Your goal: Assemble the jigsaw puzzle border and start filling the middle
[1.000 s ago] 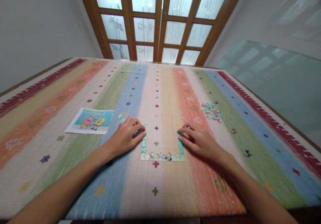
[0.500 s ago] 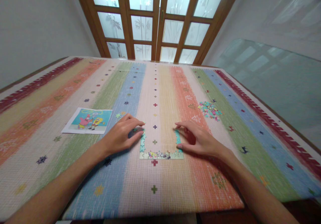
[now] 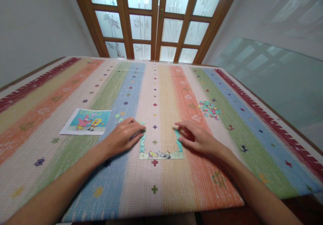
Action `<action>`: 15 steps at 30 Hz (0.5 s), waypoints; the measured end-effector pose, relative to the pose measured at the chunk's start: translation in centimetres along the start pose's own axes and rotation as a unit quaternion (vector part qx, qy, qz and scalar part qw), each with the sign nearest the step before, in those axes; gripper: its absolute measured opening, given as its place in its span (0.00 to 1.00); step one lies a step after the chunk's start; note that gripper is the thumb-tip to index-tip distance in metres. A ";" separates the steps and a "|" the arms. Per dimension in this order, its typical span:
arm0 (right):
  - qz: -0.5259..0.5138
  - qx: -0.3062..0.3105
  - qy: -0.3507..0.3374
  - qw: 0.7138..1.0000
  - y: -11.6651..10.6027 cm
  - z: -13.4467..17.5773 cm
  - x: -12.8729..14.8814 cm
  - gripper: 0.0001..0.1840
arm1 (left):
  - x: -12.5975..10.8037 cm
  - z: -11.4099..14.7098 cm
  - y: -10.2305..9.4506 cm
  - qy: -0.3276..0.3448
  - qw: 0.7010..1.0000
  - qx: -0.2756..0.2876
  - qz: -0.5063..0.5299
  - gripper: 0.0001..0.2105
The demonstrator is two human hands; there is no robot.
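Note:
A partly joined jigsaw puzzle border (image 3: 161, 155) lies flat before me, a U shape with a pale bottom row and turquoise sides. At the upper end of its left side, my left hand (image 3: 128, 132) has thumb and fingertips drawn together on a puzzle piece, which the fingers mostly hide. My right hand (image 3: 194, 136) is beside the right side, thumb touching its edge and index finger stretched above it, fingers apart. Several loose pieces (image 3: 118, 116) lie behind my left hand, partly covered by it.
To the left lies a printed reference picture (image 3: 87, 120) of cartoon characters. A heap of small puzzle pieces (image 3: 210, 110) sits at the right. A striped cloth (image 3: 156, 201) covers the table. Wooden doors with glass panes (image 3: 153, 23) stand beyond its far edge.
The left thumb and fingers have closed together at the left side of the border. My right thumb has moved a little up along the right side. The view has shifted slightly.

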State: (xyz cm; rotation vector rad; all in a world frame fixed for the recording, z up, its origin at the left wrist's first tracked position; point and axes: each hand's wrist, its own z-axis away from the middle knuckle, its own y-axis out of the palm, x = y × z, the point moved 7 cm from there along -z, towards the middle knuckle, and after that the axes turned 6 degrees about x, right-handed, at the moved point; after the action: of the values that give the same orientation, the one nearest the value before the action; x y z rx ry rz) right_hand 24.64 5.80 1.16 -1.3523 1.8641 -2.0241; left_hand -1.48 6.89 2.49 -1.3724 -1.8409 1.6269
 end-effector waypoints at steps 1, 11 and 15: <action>0.002 0.000 0.000 1.000 0.0 0.0 0.0 0.23 | 0.0 0.0 0.0 -0.002 1.000 0.001 -0.002 0.08; 0.028 -0.013 -0.034 0.999 0.1 -0.1 0.5 0.10 | -0.6 -0.1 0.0 0.033 0.999 0.006 -0.031 0.10; 0.032 -0.015 -0.037 0.999 0.2 -0.1 0.4 0.07 | -0.8 0.0 0.0 0.039 0.998 0.025 -0.045 0.10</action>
State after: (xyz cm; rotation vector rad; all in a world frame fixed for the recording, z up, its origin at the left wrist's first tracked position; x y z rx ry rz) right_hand 24.23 5.59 1.24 -1.3376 1.8882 -1.8977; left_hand -1.09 6.29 2.77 -1.2932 -1.7788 1.5424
